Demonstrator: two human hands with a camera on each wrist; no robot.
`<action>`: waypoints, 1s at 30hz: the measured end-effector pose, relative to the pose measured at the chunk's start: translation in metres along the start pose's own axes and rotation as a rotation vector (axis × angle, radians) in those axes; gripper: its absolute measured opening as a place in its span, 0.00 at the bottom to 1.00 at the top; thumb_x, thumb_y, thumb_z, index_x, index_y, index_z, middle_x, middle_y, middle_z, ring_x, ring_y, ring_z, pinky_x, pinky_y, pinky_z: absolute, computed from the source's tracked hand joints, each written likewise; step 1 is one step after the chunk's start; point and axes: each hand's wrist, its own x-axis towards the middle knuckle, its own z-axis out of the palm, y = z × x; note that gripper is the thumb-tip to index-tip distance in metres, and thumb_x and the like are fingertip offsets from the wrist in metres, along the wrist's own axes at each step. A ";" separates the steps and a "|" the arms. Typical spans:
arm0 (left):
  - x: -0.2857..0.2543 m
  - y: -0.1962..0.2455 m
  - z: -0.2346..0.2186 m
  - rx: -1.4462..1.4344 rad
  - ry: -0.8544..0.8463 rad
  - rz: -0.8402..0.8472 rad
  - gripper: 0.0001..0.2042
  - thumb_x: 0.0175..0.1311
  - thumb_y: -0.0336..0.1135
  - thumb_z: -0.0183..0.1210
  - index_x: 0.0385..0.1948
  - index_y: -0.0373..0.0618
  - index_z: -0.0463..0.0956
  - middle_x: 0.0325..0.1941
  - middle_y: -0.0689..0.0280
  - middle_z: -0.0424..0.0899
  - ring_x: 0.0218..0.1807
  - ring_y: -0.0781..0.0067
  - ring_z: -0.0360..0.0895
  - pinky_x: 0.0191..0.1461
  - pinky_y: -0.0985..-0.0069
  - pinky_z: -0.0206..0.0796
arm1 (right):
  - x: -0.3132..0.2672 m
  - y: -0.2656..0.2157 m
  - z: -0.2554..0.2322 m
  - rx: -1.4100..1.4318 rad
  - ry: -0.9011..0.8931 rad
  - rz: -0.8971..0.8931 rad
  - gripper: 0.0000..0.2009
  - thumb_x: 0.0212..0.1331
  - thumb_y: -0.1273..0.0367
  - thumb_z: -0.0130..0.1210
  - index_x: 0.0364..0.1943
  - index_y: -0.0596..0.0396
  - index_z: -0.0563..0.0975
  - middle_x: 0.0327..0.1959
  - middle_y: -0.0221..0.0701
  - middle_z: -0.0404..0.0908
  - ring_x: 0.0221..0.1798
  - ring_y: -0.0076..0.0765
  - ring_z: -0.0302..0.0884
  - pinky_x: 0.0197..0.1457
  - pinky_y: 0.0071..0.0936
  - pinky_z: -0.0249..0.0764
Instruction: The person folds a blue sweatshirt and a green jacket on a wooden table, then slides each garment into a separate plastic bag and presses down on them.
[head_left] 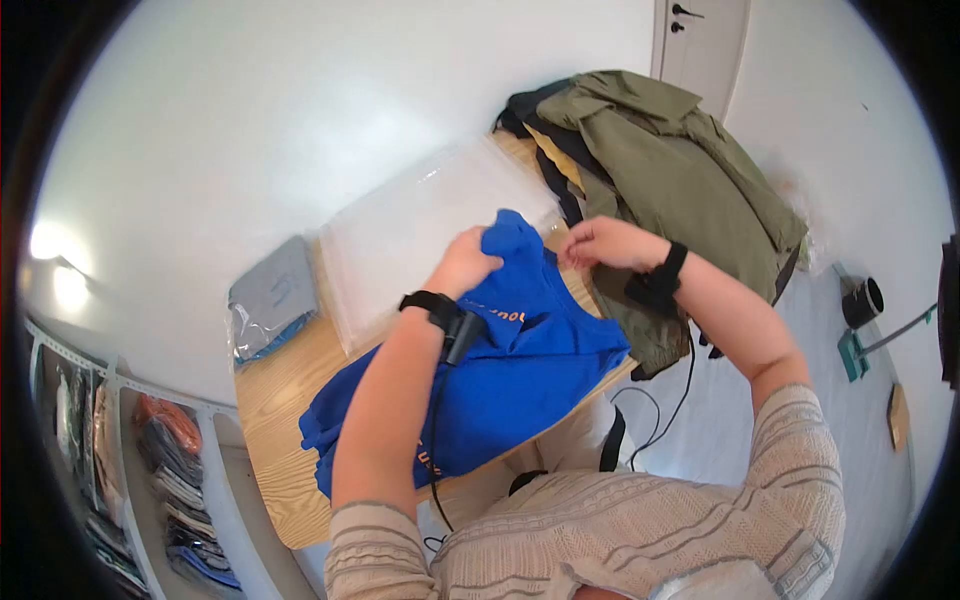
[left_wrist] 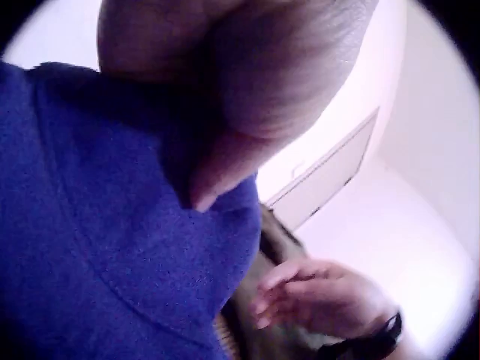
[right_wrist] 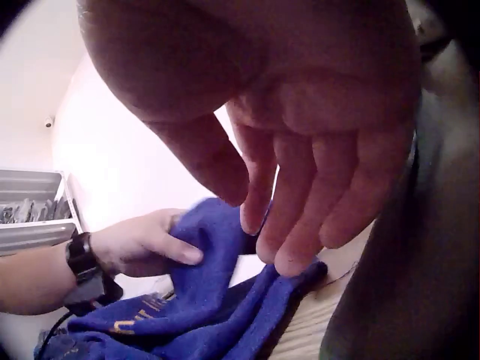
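A blue sweatshirt [head_left: 520, 375] with orange lettering lies bunched across the table, its upper part lifted. My left hand [head_left: 465, 264] holds that raised part, the thumb pressed on the fabric in the left wrist view. Just right of the lifted cloth is my right hand [head_left: 612, 244], its fingers loosely bent and nothing between them. From the right wrist camera, the fingers [right_wrist: 296, 202] hang in front of the blue cloth, with a gap beside the thumb.
A clear plastic bag [head_left: 410, 235] lies flat behind the sweatshirt on the wooden table [head_left: 275, 400]. At the left is a bagged grey garment [head_left: 272, 295]. An olive jacket [head_left: 670, 170] is heaped on the right. Shelves of packed clothes [head_left: 175, 480] stand lower left.
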 end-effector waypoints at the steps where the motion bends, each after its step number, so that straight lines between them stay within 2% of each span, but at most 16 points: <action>1: -0.018 0.025 -0.014 -0.148 0.001 -0.033 0.18 0.49 0.27 0.63 0.44 0.34 0.76 0.38 0.60 0.83 0.39 0.72 0.79 0.47 0.74 0.70 | 0.000 -0.005 -0.002 -0.003 0.040 0.031 0.08 0.62 0.73 0.49 0.41 0.60 0.78 0.36 0.28 0.81 0.37 0.20 0.76 0.43 0.20 0.72; 2: -0.026 0.027 -0.022 -0.242 0.048 0.038 0.17 0.51 0.29 0.63 0.43 0.33 0.76 0.38 0.61 0.83 0.38 0.72 0.79 0.45 0.75 0.70 | 0.000 -0.008 -0.004 -0.001 0.070 0.032 0.08 0.62 0.73 0.49 0.41 0.59 0.78 0.35 0.27 0.81 0.36 0.20 0.76 0.42 0.19 0.72; 4: -0.062 0.065 -0.047 -0.355 0.082 -0.014 0.17 0.52 0.29 0.63 0.44 0.33 0.75 0.38 0.63 0.82 0.39 0.75 0.77 0.45 0.77 0.69 | 0.005 -0.006 -0.009 -0.016 0.106 0.041 0.08 0.61 0.73 0.49 0.41 0.59 0.77 0.34 0.26 0.80 0.36 0.19 0.76 0.39 0.18 0.72; 5: -0.074 0.064 -0.055 -0.401 0.125 0.012 0.18 0.50 0.29 0.64 0.44 0.33 0.75 0.39 0.62 0.82 0.39 0.74 0.78 0.44 0.77 0.71 | 0.008 -0.005 -0.008 -0.005 0.113 0.044 0.08 0.61 0.73 0.49 0.41 0.59 0.77 0.34 0.26 0.80 0.36 0.19 0.76 0.39 0.18 0.72; 9: -0.151 0.094 -0.074 -0.294 0.229 0.041 0.19 0.52 0.25 0.62 0.47 0.33 0.73 0.39 0.62 0.82 0.41 0.75 0.77 0.48 0.77 0.69 | 0.025 0.005 -0.004 0.119 0.199 -0.043 0.13 0.58 0.72 0.53 0.48 0.57 0.74 0.32 0.27 0.76 0.30 0.22 0.74 0.35 0.18 0.72; 12: -0.198 0.104 -0.073 -0.428 0.265 0.117 0.21 0.52 0.23 0.60 0.50 0.34 0.70 0.39 0.61 0.81 0.41 0.72 0.77 0.49 0.75 0.68 | 0.033 0.004 0.003 -0.030 0.182 -0.077 0.19 0.56 0.74 0.55 0.54 0.55 0.71 0.31 0.28 0.75 0.28 0.22 0.72 0.31 0.18 0.72; 14: -0.222 0.106 -0.073 -0.371 0.215 0.122 0.17 0.51 0.20 0.58 0.45 0.37 0.69 0.40 0.59 0.80 0.41 0.70 0.77 0.49 0.73 0.68 | 0.034 -0.001 0.009 -0.006 0.031 0.052 0.25 0.58 0.78 0.51 0.61 0.49 0.66 0.29 0.26 0.72 0.28 0.18 0.69 0.30 0.15 0.70; 18: -0.266 0.104 -0.065 -0.304 0.212 0.061 0.13 0.52 0.20 0.60 0.38 0.39 0.68 0.36 0.60 0.79 0.41 0.71 0.76 0.49 0.73 0.68 | 0.048 0.009 0.012 -0.063 -0.046 0.063 0.29 0.58 0.80 0.50 0.64 0.43 0.64 0.29 0.26 0.72 0.27 0.19 0.69 0.28 0.16 0.70; 20: -0.276 0.103 -0.050 -0.817 0.121 0.231 0.16 0.51 0.21 0.64 0.37 0.41 0.65 0.33 0.62 0.77 0.39 0.75 0.74 0.48 0.75 0.67 | 0.049 0.009 0.008 -0.042 -0.094 0.087 0.29 0.58 0.81 0.49 0.64 0.41 0.64 0.29 0.26 0.72 0.27 0.19 0.69 0.29 0.16 0.71; 23: -0.285 0.107 -0.035 -0.694 0.166 0.131 0.21 0.49 0.21 0.67 0.41 0.41 0.64 0.36 0.64 0.75 0.40 0.78 0.73 0.47 0.78 0.66 | 0.055 0.017 0.005 -0.004 -0.132 0.083 0.28 0.57 0.82 0.50 0.63 0.42 0.67 0.29 0.26 0.72 0.26 0.19 0.69 0.28 0.16 0.70; 24: -0.282 0.102 -0.034 -0.537 0.124 0.189 0.26 0.48 0.19 0.66 0.48 0.40 0.63 0.43 0.65 0.74 0.43 0.79 0.72 0.48 0.80 0.65 | 0.055 0.019 0.003 -0.006 -0.134 0.084 0.28 0.57 0.82 0.50 0.63 0.42 0.67 0.29 0.26 0.72 0.26 0.19 0.69 0.28 0.16 0.70; 25: -0.281 0.103 -0.032 -0.539 0.126 0.189 0.26 0.48 0.19 0.66 0.48 0.40 0.63 0.43 0.65 0.74 0.43 0.79 0.72 0.48 0.80 0.65 | 0.056 0.021 0.001 -0.007 -0.177 0.086 0.27 0.56 0.82 0.51 0.61 0.43 0.69 0.28 0.25 0.70 0.25 0.19 0.67 0.27 0.16 0.68; 27: -0.271 0.112 -0.025 -0.522 0.137 0.046 0.32 0.44 0.25 0.70 0.53 0.42 0.62 0.37 0.62 0.77 0.40 0.71 0.78 0.49 0.74 0.70 | 0.059 0.025 0.000 -0.009 -0.220 0.088 0.26 0.55 0.82 0.51 0.59 0.44 0.71 0.28 0.24 0.69 0.24 0.18 0.66 0.25 0.15 0.66; 28: -0.265 0.120 -0.028 -0.368 0.127 0.083 0.37 0.40 0.26 0.72 0.57 0.42 0.62 0.40 0.66 0.79 0.40 0.75 0.77 0.50 0.78 0.68 | 0.060 0.028 0.000 -0.073 -0.219 0.069 0.23 0.55 0.81 0.53 0.56 0.45 0.74 0.26 0.24 0.69 0.25 0.19 0.66 0.25 0.16 0.64; 29: -0.264 0.114 -0.026 -0.369 0.128 0.082 0.37 0.40 0.26 0.72 0.57 0.42 0.62 0.40 0.66 0.79 0.40 0.75 0.77 0.50 0.78 0.68 | 0.061 0.030 0.000 -0.136 -0.218 0.049 0.21 0.54 0.80 0.54 0.53 0.46 0.76 0.25 0.23 0.69 0.25 0.19 0.66 0.25 0.17 0.62; 30: -0.262 0.103 -0.024 -0.246 0.066 0.219 0.36 0.39 0.26 0.73 0.55 0.41 0.64 0.40 0.66 0.79 0.40 0.75 0.77 0.50 0.78 0.67 | 0.059 0.026 0.002 -0.137 -0.220 0.050 0.21 0.54 0.80 0.54 0.53 0.46 0.76 0.25 0.23 0.69 0.25 0.19 0.66 0.25 0.17 0.62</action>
